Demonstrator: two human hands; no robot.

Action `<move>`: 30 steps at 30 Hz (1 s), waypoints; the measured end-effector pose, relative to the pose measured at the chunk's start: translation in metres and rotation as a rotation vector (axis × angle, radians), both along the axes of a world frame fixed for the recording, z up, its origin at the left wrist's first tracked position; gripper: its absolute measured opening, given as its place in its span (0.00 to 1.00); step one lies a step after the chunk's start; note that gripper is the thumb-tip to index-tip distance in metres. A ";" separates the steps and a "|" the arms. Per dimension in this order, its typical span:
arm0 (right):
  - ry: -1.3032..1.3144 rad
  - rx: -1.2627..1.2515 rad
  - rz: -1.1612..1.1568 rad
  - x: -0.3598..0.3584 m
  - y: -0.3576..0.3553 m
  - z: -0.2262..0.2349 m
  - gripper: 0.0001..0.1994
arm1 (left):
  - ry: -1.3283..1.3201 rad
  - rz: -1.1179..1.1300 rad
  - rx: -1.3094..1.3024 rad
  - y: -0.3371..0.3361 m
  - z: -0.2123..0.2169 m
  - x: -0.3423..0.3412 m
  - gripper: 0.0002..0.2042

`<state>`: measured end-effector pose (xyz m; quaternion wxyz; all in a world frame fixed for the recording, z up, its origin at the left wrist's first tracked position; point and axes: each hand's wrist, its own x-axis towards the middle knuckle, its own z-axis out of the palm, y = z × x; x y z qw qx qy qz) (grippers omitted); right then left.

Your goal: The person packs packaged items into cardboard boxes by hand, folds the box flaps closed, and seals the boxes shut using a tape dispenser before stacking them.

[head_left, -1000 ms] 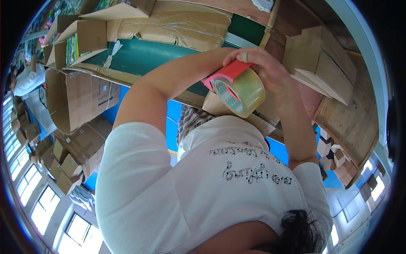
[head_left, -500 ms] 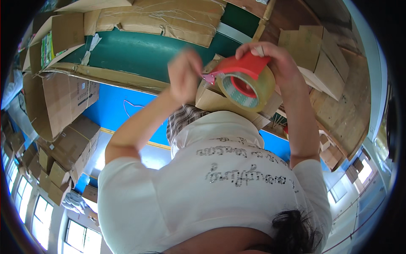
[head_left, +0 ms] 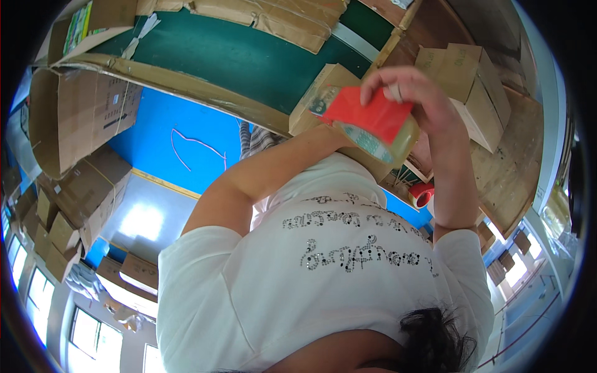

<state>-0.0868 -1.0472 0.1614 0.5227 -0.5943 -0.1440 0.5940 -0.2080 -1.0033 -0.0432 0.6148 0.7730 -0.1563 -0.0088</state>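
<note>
**Hand grips tape dispenser above a cardboard box**

Right hand (head_left: pixel 416 102) is raised in front of the chest, fingers curled over the red tape dispenser (head_left: pixel 367 115) and clamped on it from above. The clear tape roll (head_left: pixel 373 142) sits in the dispenser just under the palm, its round face turned toward the camera and tilted down to the left. The dispenser's long side runs from the hand out toward the person's left, so the free end points away from the wrist.

Left hand is hidden: the left forearm (head_left: pixel 273 171) reaches up under the dispenser and its end disappears behind the roll, so I cannot tell whether it is spread or gripping.

Just behind the roll stands a small cardboard box (head_left: pixel 317 99), touching or nearly touching it. Farther off lie a green surface (head_left: pixel 236 56), an open box (head_left: pixel 68 118) on its side that looks empty, closed boxes (head_left: pixel 472 87) on a wooden floor, and a red roll (head_left: pixel 423 194).
</note>
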 end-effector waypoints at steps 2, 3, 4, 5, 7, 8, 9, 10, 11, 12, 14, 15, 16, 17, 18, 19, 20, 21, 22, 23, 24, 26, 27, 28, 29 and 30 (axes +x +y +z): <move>-0.031 -0.098 0.015 -0.023 -0.005 0.014 0.16 | -0.104 0.051 0.149 -0.005 -0.017 0.002 0.22; -0.064 -0.204 0.010 -0.033 -0.010 0.020 0.15 | -0.155 0.072 0.221 -0.009 -0.023 0.002 0.23; -0.061 -0.198 0.022 -0.039 -0.015 0.021 0.15 | -0.201 0.093 0.297 -0.009 -0.028 0.000 0.23; -0.097 -0.143 -0.023 -0.045 -0.020 0.021 0.13 | -0.246 0.113 0.375 -0.010 -0.033 -0.003 0.24; -0.140 -0.090 -0.080 -0.048 -0.030 0.021 0.11 | -0.299 0.123 0.448 -0.002 -0.023 0.000 0.24; -0.187 -0.102 -0.043 -0.050 -0.037 0.020 0.11 | -0.386 0.128 0.540 0.004 -0.009 0.002 0.25; -0.238 -0.116 -0.009 -0.053 -0.042 0.020 0.10 | -0.477 0.132 0.628 0.008 0.002 0.004 0.25; -0.240 -0.118 -0.017 -0.059 -0.048 0.020 0.10 | -0.481 0.126 0.624 0.006 0.001 0.005 0.25; -0.319 -0.162 0.004 -0.066 -0.054 0.021 0.11 | -0.507 0.127 0.735 0.004 0.000 0.008 0.24; -0.396 -0.210 0.022 -0.073 -0.061 0.022 0.12 | -0.532 0.127 0.843 0.001 -0.001 0.010 0.22; -0.394 -0.276 -0.036 -0.080 -0.076 0.037 0.14 | -0.532 0.149 0.804 0.000 -0.004 0.012 0.21; -0.390 -0.334 -0.081 -0.082 -0.087 0.045 0.17 | -0.523 0.180 0.775 0.001 -0.003 0.011 0.19; -0.391 -0.345 -0.106 -0.086 -0.105 0.053 0.17 | -0.480 0.162 0.777 0.001 0.001 0.012 0.18; -0.421 -0.349 -0.173 -0.089 -0.129 0.061 0.21 | -0.496 0.140 0.765 0.000 0.001 0.011 0.18; -0.455 -0.356 -0.248 -0.092 -0.152 0.070 0.25 | -0.487 0.158 0.767 0.000 0.001 0.013 0.18; -0.455 -0.374 -0.282 -0.095 -0.176 0.080 0.25 | -0.472 0.176 0.765 -0.002 0.003 0.012 0.18; -0.399 -0.419 -0.374 -0.099 -0.198 0.091 0.26 | -0.463 0.158 0.800 0.000 0.005 0.010 0.19; -0.343 -0.463 -0.474 -0.109 -0.220 0.101 0.27 | -0.486 0.121 0.780 -0.003 0.011 0.007 0.19; -0.343 -0.475 -0.514 -0.119 -0.238 0.101 0.27 | -0.484 0.131 0.907 -0.005 0.016 0.005 0.20; -0.441 -0.527 -0.385 -0.127 -0.255 0.097 0.27 | -0.484 0.143 1.037 -0.007 0.021 0.001 0.22; -0.532 -0.574 -0.255 -0.136 -0.269 0.093 0.26 | -0.512 0.110 1.028 -0.007 0.023 -0.001 0.22; -0.653 -0.623 -0.293 -0.150 -0.277 0.087 0.25 | -0.420 0.062 0.872 -0.004 0.026 -0.006 0.25; -0.776 -0.691 -0.299 -0.157 -0.271 0.091 0.25 | -0.448 0.012 0.852 -0.006 0.027 -0.005 0.25; -0.627 -0.703 -0.411 -0.153 -0.258 0.096 0.24 | -0.423 -0.042 0.793 -0.005 0.027 -0.008 0.26; -0.614 -0.702 -0.448 -0.156 -0.264 0.088 0.24 | -0.395 -0.096 0.736 -0.005 0.027 -0.011 0.27; -0.677 -0.635 -0.405 -0.152 -0.274 0.069 0.22 | -0.364 -0.117 0.849 -0.003 0.028 -0.015 0.28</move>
